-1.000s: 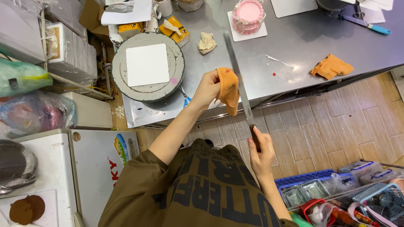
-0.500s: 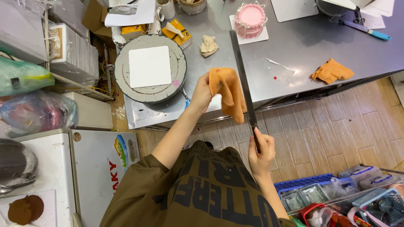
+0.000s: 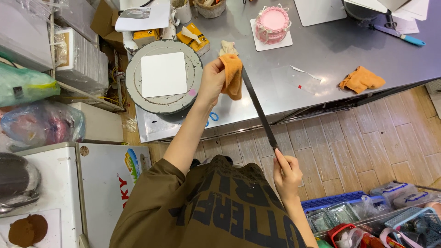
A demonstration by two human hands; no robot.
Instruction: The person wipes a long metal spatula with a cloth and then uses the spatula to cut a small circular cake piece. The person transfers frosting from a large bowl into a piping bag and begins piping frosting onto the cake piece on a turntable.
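My right hand (image 3: 287,173) grips the handle of a long dark knife (image 3: 258,109) whose blade slants up and away over the steel counter's edge. My left hand (image 3: 212,81) pinches an orange cloth (image 3: 233,76) wrapped around the far end of the blade. Just left of that hand stands a grey cake turntable (image 3: 138,87) with a white square board (image 3: 163,74) on top. A small pink frosted cake (image 3: 273,20) sits on a white board farther back on the counter.
A second orange cloth (image 3: 361,79) lies on the steel counter (image 3: 335,50) to the right. Yellow boxes (image 3: 194,38), a cup and papers crowd the back. A white chest (image 3: 69,183) is at lower left, blue crates (image 3: 349,211) at lower right, tiled floor below.
My left hand has slid the orange cloth up the blade from near its middle to its far tip. The knife and my right hand have stayed roughly in place.
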